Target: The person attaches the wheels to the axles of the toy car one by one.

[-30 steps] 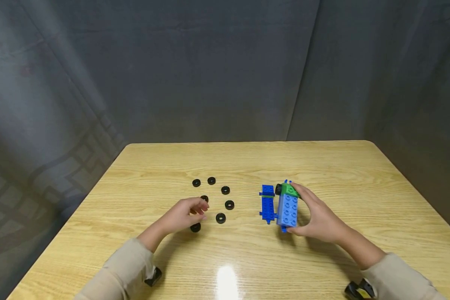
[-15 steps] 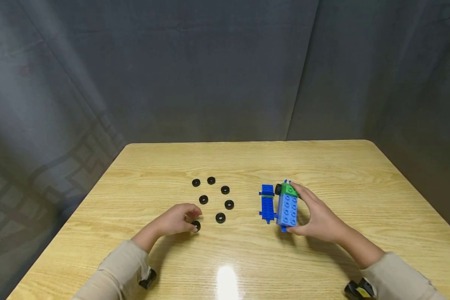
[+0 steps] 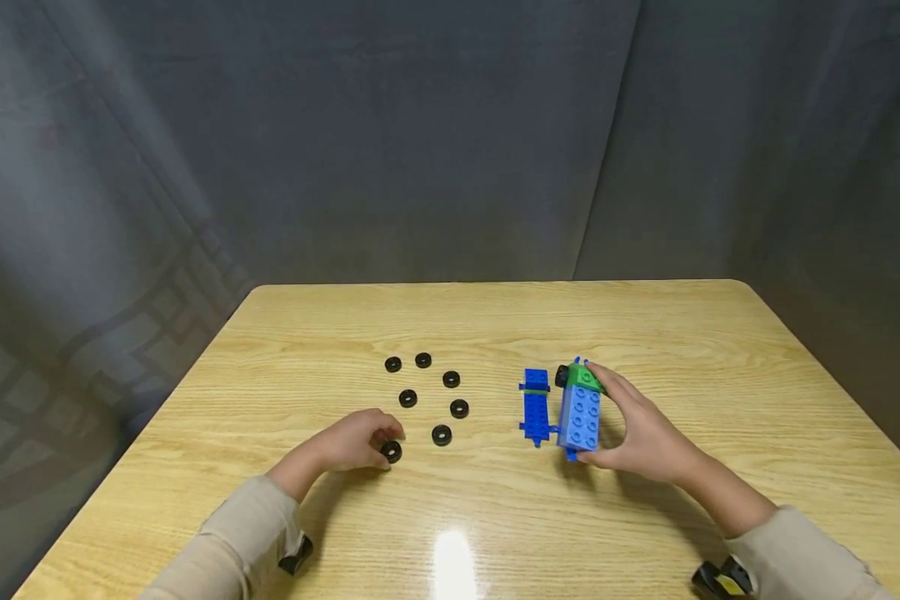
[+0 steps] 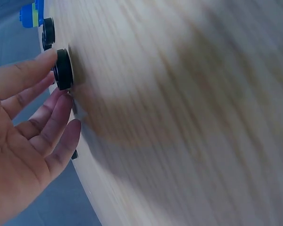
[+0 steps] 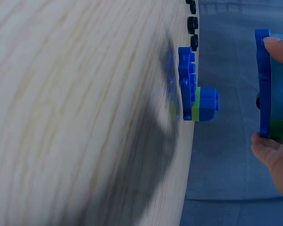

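Note:
My left hand [image 3: 345, 440] is low over the table, its thumb and a fingertip at the edges of a black toy wheel [image 3: 392, 452]. The left wrist view has this wheel [image 4: 63, 69] between thumb and fingers, close to the tabletop. My right hand [image 3: 648, 437] grips a toy car [image 3: 581, 415] by its two ends. The car has a light blue studded brick, a green brick and a dark blue base, with a black wheel at its far left side. In the right wrist view, the car [image 5: 279, 84] is held above the table.
A blue toy car base [image 3: 536, 408] with a green strip stands just left of the held car. Several loose black wheels, among them one wheel [image 3: 442, 435], lie on the wooden table [image 3: 450, 317]. A grey curtain [image 3: 390, 150] hangs behind.
My left hand has moved left and toward me from the other wheels to the nearest one, and its fingers have come around it. The right hand and car have shifted slightly right.

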`<state>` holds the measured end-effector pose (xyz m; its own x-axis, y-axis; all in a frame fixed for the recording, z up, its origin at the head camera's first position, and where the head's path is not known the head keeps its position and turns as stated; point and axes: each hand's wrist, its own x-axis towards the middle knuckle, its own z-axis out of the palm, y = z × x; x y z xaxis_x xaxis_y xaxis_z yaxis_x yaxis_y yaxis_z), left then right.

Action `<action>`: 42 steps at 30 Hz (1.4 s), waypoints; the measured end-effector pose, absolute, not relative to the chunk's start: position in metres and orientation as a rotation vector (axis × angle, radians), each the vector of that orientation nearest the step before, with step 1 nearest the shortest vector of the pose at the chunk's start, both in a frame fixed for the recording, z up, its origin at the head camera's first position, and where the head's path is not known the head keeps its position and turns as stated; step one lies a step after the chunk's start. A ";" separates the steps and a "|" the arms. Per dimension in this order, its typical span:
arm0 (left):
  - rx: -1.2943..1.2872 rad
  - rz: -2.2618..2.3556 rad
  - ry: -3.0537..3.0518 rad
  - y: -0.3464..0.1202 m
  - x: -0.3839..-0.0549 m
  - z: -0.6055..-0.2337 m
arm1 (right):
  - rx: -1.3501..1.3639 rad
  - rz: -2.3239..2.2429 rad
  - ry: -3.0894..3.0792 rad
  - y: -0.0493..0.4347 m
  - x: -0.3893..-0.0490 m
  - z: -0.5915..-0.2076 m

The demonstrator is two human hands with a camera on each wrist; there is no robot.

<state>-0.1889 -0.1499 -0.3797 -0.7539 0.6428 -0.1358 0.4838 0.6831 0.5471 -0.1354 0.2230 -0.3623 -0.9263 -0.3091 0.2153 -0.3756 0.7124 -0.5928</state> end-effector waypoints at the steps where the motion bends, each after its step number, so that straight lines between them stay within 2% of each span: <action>1: 0.896 0.691 2.584 -0.150 -0.189 -0.381 | 0.560 1.007 -2.817 0.223 -0.135 -0.362; 22: 0.899 0.602 2.621 -0.144 -0.190 -0.385 | 0.616 0.998 -2.797 0.224 -0.138 -0.360; 31: 0.877 0.688 2.601 -0.144 -0.190 -0.381 | 0.627 0.990 -2.789 0.223 -0.140 -0.362; 42: 0.968 0.805 2.613 -0.138 -0.195 -0.382 | 0.626 0.990 -2.801 0.219 -0.141 -0.359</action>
